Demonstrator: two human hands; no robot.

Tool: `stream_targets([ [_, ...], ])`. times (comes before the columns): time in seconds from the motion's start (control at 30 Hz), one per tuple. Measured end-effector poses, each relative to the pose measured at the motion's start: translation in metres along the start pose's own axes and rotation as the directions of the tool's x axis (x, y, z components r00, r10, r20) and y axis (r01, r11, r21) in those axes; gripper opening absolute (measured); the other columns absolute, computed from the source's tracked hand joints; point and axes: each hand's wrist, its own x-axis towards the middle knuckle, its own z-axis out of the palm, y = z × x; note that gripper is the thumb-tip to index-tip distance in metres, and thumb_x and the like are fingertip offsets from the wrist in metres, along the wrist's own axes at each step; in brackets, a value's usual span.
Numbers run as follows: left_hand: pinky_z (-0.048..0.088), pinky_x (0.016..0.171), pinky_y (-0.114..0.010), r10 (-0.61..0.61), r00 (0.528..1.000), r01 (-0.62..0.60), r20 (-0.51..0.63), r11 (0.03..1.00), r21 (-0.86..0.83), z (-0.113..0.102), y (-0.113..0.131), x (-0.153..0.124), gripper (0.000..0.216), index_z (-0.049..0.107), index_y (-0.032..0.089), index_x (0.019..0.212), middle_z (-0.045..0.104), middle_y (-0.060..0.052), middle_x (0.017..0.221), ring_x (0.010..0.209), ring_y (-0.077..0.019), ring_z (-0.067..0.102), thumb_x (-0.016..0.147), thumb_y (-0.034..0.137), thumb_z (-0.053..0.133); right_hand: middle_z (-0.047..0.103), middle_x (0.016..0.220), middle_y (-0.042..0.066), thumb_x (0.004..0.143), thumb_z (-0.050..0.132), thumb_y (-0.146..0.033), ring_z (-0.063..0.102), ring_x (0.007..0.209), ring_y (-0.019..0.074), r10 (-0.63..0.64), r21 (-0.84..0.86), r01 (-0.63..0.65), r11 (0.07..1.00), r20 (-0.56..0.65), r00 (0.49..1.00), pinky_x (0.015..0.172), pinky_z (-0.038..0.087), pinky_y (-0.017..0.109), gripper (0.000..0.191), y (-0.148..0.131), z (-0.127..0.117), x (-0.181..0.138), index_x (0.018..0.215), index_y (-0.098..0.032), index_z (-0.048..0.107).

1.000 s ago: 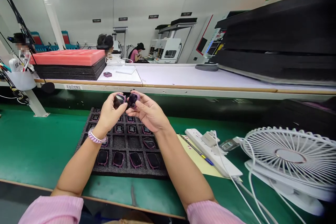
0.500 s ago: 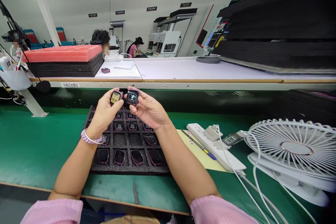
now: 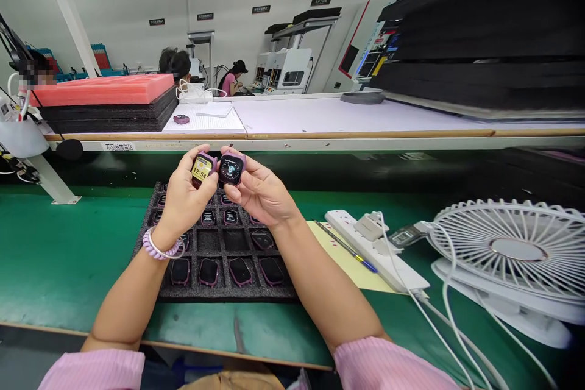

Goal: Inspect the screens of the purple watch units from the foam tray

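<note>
In my left hand (image 3: 185, 195) is a purple smartwatch body (image 3: 202, 167) with a lit yellow face reading 12:54, my thumb at its lower edge. My right hand (image 3: 267, 192) grips a second smartwatch body (image 3: 231, 169), also purple, its dark screen showing a round dial. The two watches are side by side, faces towards me, above a black foam tray (image 3: 208, 300). Several purple watch bodies lie in the tray's compartments, among them a dark-screened watch (image 3: 208, 272) in the front row. Two compartments in the row behind hold no watch. My hands and forearms hide part of the tray.
To the right are a yellow sheet with a pen (image 3: 351, 250), a white power strip (image 3: 375, 250) with cables, and a white fan (image 3: 516, 250). The shelf ahead (image 3: 292, 119) carries red and black foam stacks (image 3: 109, 90), a watch (image 3: 181, 119) and paper. Other people sit beyond.
Both watches have come slightly closer to me and look a little larger. The left one's face is turned more into view. Each hand keeps its hold; the camera has shifted slightly.
</note>
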Motion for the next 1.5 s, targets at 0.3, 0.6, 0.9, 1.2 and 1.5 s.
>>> stream_targets([
  [0.3, 0.059, 0.095, -0.032, 0.012, 1.000, -0.012, -0.003, 1.000, 0.017, 0.0038, -0.0011, -0.0024, 0.053, 0.056, 0.019, 0.135, 0.069, -0.009, 0.121, 0.107, -0.0229, 0.070, 0.087, 0.038, 0.067, 0.069, 0.102, 0.000, 0.072, 0.097, -0.037, 0.054, 0.062, 0.0096, -0.019, -0.012, 0.019, 1.000, -0.013, 1.000, 0.057, 0.051, 0.024, 0.056, -0.0012, 0.0036, -0.0023, 0.122, -0.028, 0.073],
  [0.6, 0.061, 0.096, -0.030, 0.077, 0.997, -0.076, 0.015, 0.994, -0.074, 0.0039, -0.0046, -0.0012, 0.053, 0.056, 0.015, 0.134, 0.071, -0.011, 0.123, 0.108, -0.0210, 0.073, 0.087, 0.036, 0.070, 0.069, 0.105, 0.001, 0.078, 0.097, -0.037, 0.054, 0.062, 0.0078, -0.032, 0.040, 0.030, 0.999, 0.059, 0.998, 0.059, 0.053, 0.022, 0.055, 0.0007, -0.0032, -0.0006, 0.125, -0.025, 0.073],
  [0.9, 0.060, 0.093, -0.027, 0.071, 0.997, -0.069, 0.015, 0.993, -0.097, 0.0034, -0.0039, -0.0016, 0.054, 0.057, 0.014, 0.135, 0.072, -0.011, 0.122, 0.107, -0.0194, 0.072, 0.087, 0.035, 0.072, 0.066, 0.102, 0.002, 0.080, 0.094, -0.037, 0.052, 0.064, 0.0098, -0.028, 0.004, 0.028, 1.000, 0.054, 0.998, 0.058, 0.052, 0.023, 0.053, 0.0009, -0.0048, -0.0011, 0.127, -0.025, 0.072],
  [1.2, 0.058, 0.095, -0.028, 0.063, 0.997, -0.060, 0.037, 0.994, -0.091, 0.0028, -0.0035, -0.0022, 0.058, 0.055, 0.014, 0.138, 0.070, -0.011, 0.123, 0.107, -0.0200, 0.070, 0.089, 0.040, 0.073, 0.067, 0.102, 0.000, 0.078, 0.099, -0.041, 0.053, 0.062, 0.0073, -0.038, 0.073, 0.032, 0.997, 0.083, 0.996, 0.058, 0.051, 0.021, 0.053, 0.0011, -0.0030, -0.0006, 0.122, -0.026, 0.075],
  [1.5, 0.057, 0.093, -0.027, 0.097, 0.995, -0.095, 0.037, 0.995, -0.037, 0.0015, -0.0062, -0.0027, 0.056, 0.056, 0.014, 0.140, 0.068, -0.012, 0.128, 0.106, -0.0189, 0.069, 0.091, 0.035, 0.070, 0.066, 0.105, 0.002, 0.078, 0.095, -0.040, 0.051, 0.062, 0.0094, -0.019, 0.018, 0.018, 1.000, 0.054, 0.998, 0.057, 0.050, 0.025, 0.055, 0.0012, -0.0049, -0.0008, 0.126, -0.025, 0.072],
])
